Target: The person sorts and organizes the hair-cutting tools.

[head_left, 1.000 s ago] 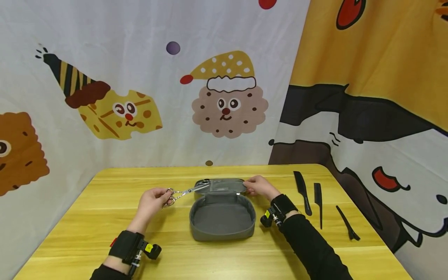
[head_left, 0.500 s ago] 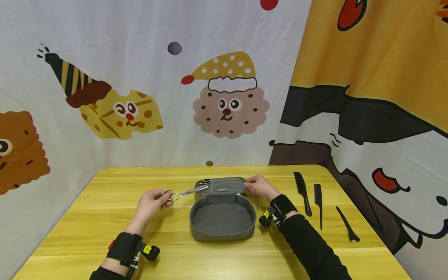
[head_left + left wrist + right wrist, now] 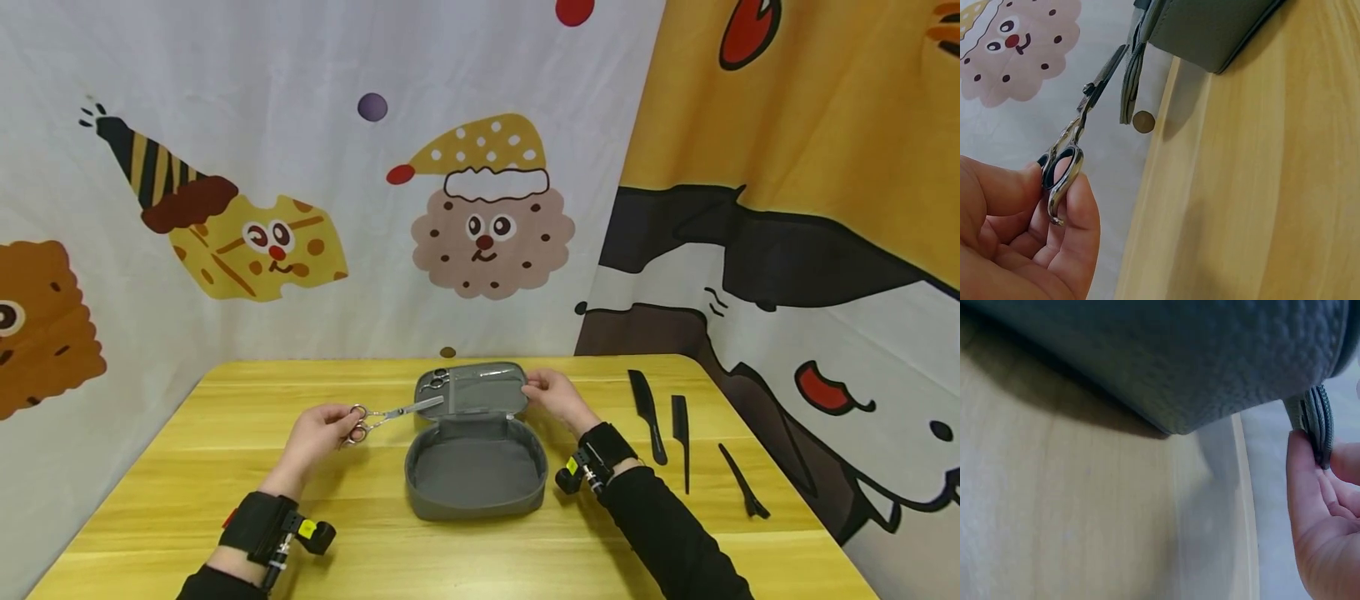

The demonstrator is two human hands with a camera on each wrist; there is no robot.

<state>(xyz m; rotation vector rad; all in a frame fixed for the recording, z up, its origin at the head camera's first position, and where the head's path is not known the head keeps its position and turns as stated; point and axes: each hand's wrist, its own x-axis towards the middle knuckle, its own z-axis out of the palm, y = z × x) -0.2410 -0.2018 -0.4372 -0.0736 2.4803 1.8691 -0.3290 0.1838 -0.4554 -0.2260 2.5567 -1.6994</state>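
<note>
My left hand [image 3: 318, 433] pinches a pair of silver scissors [image 3: 397, 412] by the finger rings; in the left wrist view the scissors [image 3: 1088, 100] point up toward the lid. Their blade tips overlap the left part of the open lid in the head view. A grey zippered case [image 3: 476, 504] stands open on the table with nothing in its base. Its lid [image 3: 491, 392] has a clear pocket, and another pair of scissors [image 3: 437, 379] shows at the left of it. My right hand [image 3: 558, 398] pinches the lid's right edge, its zippered rim [image 3: 1317, 425] between thumb and fingers.
On the right of the wooden table [image 3: 360, 533] lie a wide black comb [image 3: 648, 412], a narrower tail comb [image 3: 681, 437] and a black hair clip [image 3: 742, 479]. A cartoon-printed curtain [image 3: 315, 100] hangs behind the table.
The lid has tipped up a little under my right hand, so more of its inner face shows. The scissors in my left hand have shifted slightly left.
</note>
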